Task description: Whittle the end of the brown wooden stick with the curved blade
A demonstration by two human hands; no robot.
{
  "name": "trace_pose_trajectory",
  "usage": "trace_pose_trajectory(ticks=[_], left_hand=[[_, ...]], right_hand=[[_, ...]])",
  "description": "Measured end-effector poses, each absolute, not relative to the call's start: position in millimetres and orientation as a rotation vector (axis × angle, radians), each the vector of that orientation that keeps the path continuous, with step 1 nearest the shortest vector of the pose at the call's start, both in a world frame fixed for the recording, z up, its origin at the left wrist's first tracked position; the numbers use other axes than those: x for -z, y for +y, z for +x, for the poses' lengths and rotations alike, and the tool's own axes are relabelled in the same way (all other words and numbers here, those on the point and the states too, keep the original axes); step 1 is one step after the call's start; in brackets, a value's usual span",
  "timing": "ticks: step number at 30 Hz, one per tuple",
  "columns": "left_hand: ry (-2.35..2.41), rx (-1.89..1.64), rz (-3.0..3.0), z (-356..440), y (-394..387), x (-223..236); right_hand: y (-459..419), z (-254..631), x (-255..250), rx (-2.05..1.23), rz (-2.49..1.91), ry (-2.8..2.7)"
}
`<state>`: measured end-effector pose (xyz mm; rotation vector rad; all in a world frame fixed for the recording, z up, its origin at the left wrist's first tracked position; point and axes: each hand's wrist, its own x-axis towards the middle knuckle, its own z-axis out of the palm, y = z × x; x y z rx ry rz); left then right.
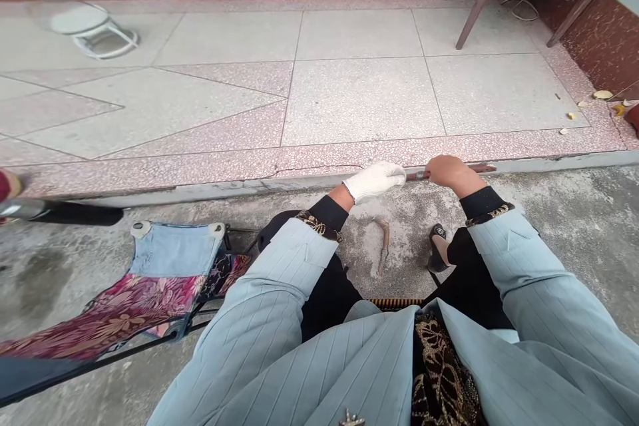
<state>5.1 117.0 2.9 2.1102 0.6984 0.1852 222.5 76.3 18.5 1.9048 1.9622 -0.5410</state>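
One broad terrace (369, 100) of pale and pink speckled slabs stretches across the upper part of the view, its low edge meeting rough grey concrete ground (564, 213). Facing it sits a person in a light blue pinstriped jacket (359, 366), knees spread. Beside the person's left arm lies a long folding lounger (174, 249) with denim and floral panels. Slanting wooden legs (482, 0) stand on the terrace at upper right, and a round white stool (80, 18) stands at upper left. Near the terrace edge, both hands are clamped on a brown stick (418, 175): the left hand (375, 181), in a white knitted glove, closes around its left end, while the bare right hand (452, 171) grips it farther along, with a tapering end sticking out beyond the fist. A short length shows between the hands, which are slightly apart; whether the stick touches the terrace edge is hard to tell from above. Below it, a bent brown piece (386, 239) lies on the concrete between the person's feet, left of a dark shoe (438, 233). Small pale and yellow scraps (603, 94) dot the terrace at far right.
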Motion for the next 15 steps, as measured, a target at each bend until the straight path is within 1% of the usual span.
trace_pose_trajectory(ticks=[2,5,6,7,8,10,12,14,15], left_hand=[[0.721,-0.160,2.132,4.7,120.1,-4.0],[0.721,-0.176,2.035,4.6,124.4,-6.1],[0.724,-0.208,1.979,4.9,125.2,-6.8],[0.730,-0.257,1.914,5.3,125.5,-7.6],[0.736,-0.313,1.839,5.8,125.1,-8.4],[0.724,-0.393,1.673,6.8,122.5,-10.6],[0.669,-0.380,1.562,8.0,117.5,-12.9],[0.587,-0.321,1.534,9.5,111.5,-14.4],[0.550,-0.293,1.541,10.2,108.5,-14.6]], right_hand=[[65.9,217.7,-21.4,0.800,1.684,1.983],[48.2,226.2,-42.5,1.519,1.207,2.058],[43.2,232.5,-52.6,1.700,1.137,2.124],[39.3,239.5,-62.5,1.823,1.160,2.237],[36.8,246.2,-71.2,1.914,1.284,2.369],[36.8,256.0,-81.0,2.078,1.803,2.603],[43.2,259.5,-78.3,2.129,2.315,2.645],[53.4,258.4,-66.1,1.990,2.662,2.540],[58.7,257.2,-58.9,1.811,2.788,2.466]])
